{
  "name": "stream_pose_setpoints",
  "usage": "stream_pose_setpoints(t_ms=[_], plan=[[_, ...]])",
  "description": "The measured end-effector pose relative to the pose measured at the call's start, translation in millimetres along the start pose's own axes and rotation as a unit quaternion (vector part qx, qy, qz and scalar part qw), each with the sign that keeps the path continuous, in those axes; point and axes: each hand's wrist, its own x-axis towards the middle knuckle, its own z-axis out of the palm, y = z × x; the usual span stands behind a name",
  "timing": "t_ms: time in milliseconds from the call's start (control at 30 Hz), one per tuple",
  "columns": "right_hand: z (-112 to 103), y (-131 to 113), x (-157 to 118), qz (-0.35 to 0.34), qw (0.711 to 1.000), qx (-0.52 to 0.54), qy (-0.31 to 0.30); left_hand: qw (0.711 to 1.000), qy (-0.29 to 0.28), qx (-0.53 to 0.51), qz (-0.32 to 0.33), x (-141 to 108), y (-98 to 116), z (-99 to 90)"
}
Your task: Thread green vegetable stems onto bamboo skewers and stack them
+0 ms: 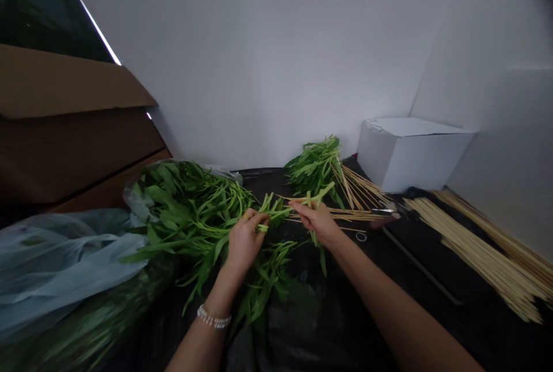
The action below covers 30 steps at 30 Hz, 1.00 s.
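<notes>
My left hand (247, 235), with a beaded bracelet at its wrist, is closed round green leafy stems. To its right my right hand (314, 217) grips pale green stems, whose cut ends stick out past the fingers. A big heap of leafy greens (173, 196) lies left of my hands, partly in clear plastic. More loose greens (268, 280) lie just below, on the black plastic sheet (311, 314). Thin wooden sticks (354, 216) lie behind and right of my right hand. Beyond them rests a bunch of greens (317, 162) with sticks coming out of it.
A white box (415, 153) stands at the back right. Long pale sticks (479, 257) lie beside a dark flat case (436, 257) on the right. A knife (382, 219) is near the case. Cardboard boxes (64, 147) and a bluish plastic bag (73, 268) are at left.
</notes>
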Motion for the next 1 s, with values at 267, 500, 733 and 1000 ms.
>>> stream_pose_setpoints(t_ms=[267, 500, 733, 1000], plan=[[-0.7, 2.1, 0.8, 0.006, 1.0, -0.013, 0.014, 1.0, -0.007, 0.0, -0.015, 0.2, -3.4, -0.7], [4.7, 9.3, 0.7, 0.022, 0.999, 0.029, 0.012, 0.986, 0.12, -0.086, -0.076, 4.3, 3.9, 0.4], [-11.6, 6.1, 11.3, 0.013, 0.987, 0.124, 0.102, 0.91, 0.265, -0.214, -0.237, 14.0, -35.9, -9.3], [-13.7, 15.2, 13.4, 0.013, 0.989, 0.098, 0.107, 0.939, 0.224, -0.177, -0.191, 10.4, -21.8, -14.7]])
